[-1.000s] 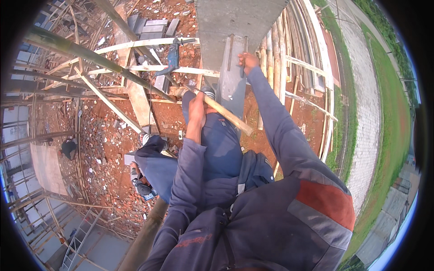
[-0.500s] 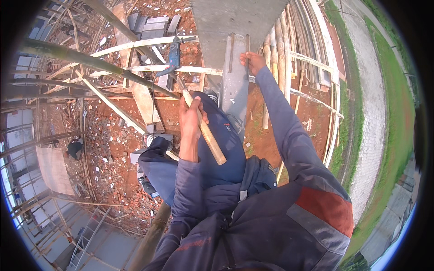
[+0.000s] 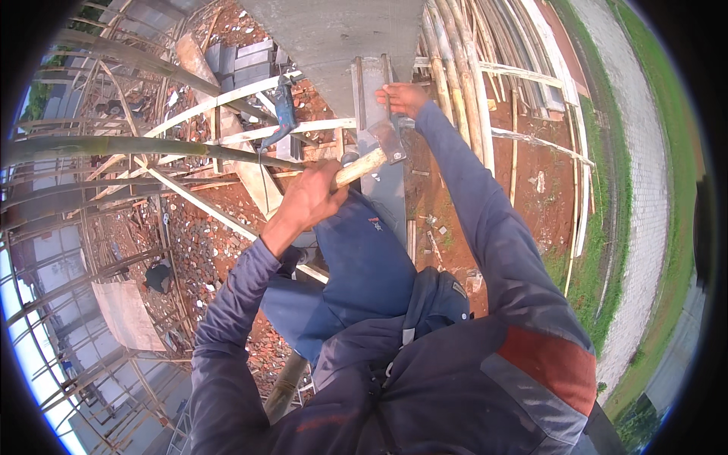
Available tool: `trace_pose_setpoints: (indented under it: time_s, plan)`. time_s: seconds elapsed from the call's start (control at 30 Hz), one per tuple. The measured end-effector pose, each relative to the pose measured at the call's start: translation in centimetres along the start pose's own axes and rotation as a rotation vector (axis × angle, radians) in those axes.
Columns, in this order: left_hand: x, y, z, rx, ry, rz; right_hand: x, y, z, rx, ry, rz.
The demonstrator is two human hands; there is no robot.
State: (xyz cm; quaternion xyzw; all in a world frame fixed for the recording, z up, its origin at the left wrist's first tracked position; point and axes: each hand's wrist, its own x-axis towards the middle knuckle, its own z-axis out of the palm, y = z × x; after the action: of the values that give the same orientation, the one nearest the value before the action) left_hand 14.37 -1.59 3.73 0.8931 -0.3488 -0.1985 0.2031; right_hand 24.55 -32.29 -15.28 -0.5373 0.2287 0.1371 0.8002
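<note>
My left hand (image 3: 309, 193) is closed round the wooden handle of a tool (image 3: 390, 142) with a broad metal head. The head is over the narrow grey face of a concrete piece (image 3: 388, 193), near my right hand. My right hand (image 3: 405, 98) has its fingers closed at a thin dark rod (image 3: 386, 70), which lies along the concrete. A second thin strip (image 3: 359, 89) runs parallel on its left. Whether the tool head touches the concrete or the rod, I cannot tell.
A blue power drill (image 3: 285, 112) rests on wooden battens to the left. Bamboo poles (image 3: 144, 147) cross the left side above broken bricks. Long poles (image 3: 455, 76) are bundled at the right, with grass and a paved strip (image 3: 641, 167) beyond. A wide concrete surface (image 3: 334, 38) lies ahead.
My left hand has swung the tool up and right, bringing its metal head beside my right hand. The view has shifted, and my right hand still grips at the rod.
</note>
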Motion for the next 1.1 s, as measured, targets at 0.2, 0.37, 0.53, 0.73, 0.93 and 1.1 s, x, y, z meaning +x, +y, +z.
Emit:
trace_pose_setpoints:
  time_s: [0.2, 0.37, 0.53, 0.73, 0.93, 1.1]
  plan:
    - [1.6, -1.3, 1.9, 0.261, 0.124, 0.255, -1.8, 0.0, -0.4, 0.082, 0.036, -0.019]
    - [3.5, -2.3, 3.3, 0.415, -0.062, 0.266, -1.6, -0.3, -0.7, 0.081, -0.043, -0.008]
    - [5.6, -3.8, 5.2, 0.442, -0.035, 0.215, -1.4, -0.4, -0.7, 0.104, -0.044, -0.013]
    - [8.4, -6.7, 5.1, 0.572, -0.02, 0.401, -1.2, -0.6, -0.4, 0.109, -0.048, 0.009]
    - [8.7, -5.0, 4.7, 0.538, -0.101, 0.714, -1.2, -0.5, -0.6, 0.107, -0.035, -0.004]
    - [9.6, -6.5, 4.0, 0.553, -0.007, 0.427, -0.6, -0.3, -0.8, 0.112, -0.036, 0.005]
